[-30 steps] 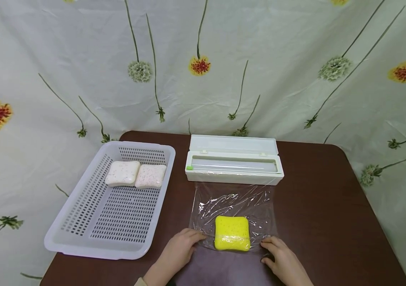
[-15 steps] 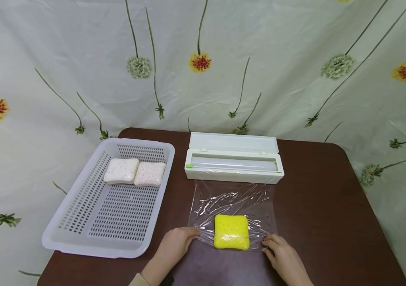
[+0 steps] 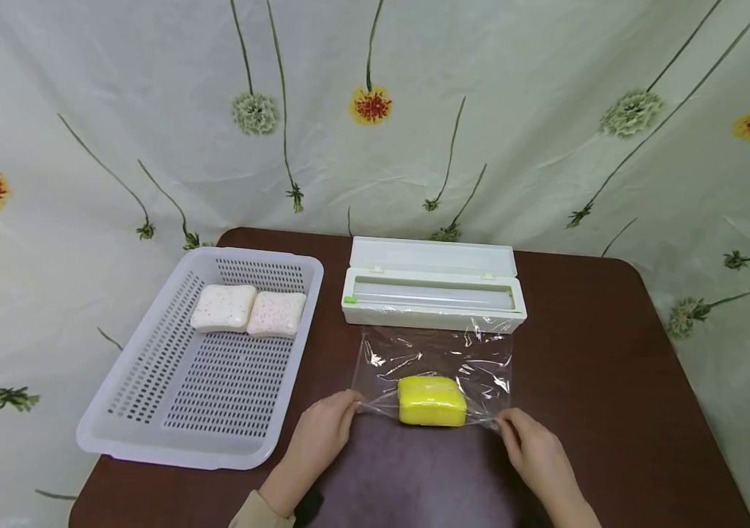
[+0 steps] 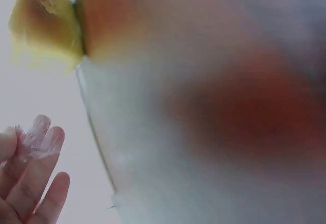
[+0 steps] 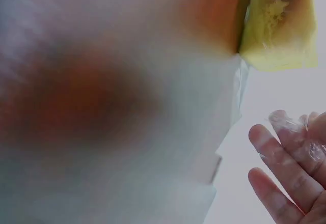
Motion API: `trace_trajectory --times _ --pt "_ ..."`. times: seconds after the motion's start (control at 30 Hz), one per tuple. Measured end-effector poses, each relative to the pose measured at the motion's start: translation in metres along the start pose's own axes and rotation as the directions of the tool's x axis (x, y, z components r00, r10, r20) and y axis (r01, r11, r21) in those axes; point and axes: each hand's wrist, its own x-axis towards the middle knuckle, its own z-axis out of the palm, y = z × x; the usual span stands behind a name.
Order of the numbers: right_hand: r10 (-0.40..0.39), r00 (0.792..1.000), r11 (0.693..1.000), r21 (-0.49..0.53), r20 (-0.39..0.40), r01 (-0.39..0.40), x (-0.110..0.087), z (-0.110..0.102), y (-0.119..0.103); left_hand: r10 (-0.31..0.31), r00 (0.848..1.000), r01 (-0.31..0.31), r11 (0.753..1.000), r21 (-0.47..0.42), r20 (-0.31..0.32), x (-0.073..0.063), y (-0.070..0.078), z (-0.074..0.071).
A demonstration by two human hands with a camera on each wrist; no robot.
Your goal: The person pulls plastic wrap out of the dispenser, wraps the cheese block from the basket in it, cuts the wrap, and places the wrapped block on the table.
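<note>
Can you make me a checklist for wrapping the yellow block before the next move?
1. Left hand pinching the clear film: ok.
2. Right hand pinching it too: ok.
3. Film cut off from the white box: not ok, it runs up to the box.
4. Yellow block covered all round: cannot tell, the film is see-through.
5. Green tab at one end of the box: ok, the left end.
</note>
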Motion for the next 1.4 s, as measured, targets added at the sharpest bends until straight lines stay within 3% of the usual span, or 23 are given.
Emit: trace_trajectory --times 0.27,0.57,0.77,0.97,1.13,1.4 --pt "0.067 0.998 0.997 0.036 0.008 -0.067 0.037 0.003 0.01 -0.122 0.991 0.111 0.974 -0.198 -0.046 0.04 0.004 0.005" --pt "0.177 0.983 0.981 0.07 0.053 -0.181 0.06 0.016 0.022 -0.125 0.985 0.103 0.978 -0.183 -0.115 0.073 -0.004 0.015" --pt "0.264 0.961 0.957 0.1 0.089 -0.272 0.073 0.024 0.029 -0.133 0.986 0.113 0.976 -0.184 -0.099 0.085 -0.008 0.024" --pt "0.322 0.936 0.932 0.126 0.143 -0.34 0.086 0.031 0.04 -0.175 0.984 0.17 0.981 -0.094 -0.039 0.092 -0.011 0.031" --pt "0.377 0.904 0.904 0.131 0.201 -0.406 0.095 0.036 0.047 -0.234 0.972 0.235 0.97 -0.061 0.014 0.096 -0.014 0.037" --pt "0.463 0.878 0.877 0.081 0.119 -0.473 0.106 0.041 0.048 -0.354 0.929 0.348 0.934 -0.076 -0.105 0.107 -0.013 0.038"
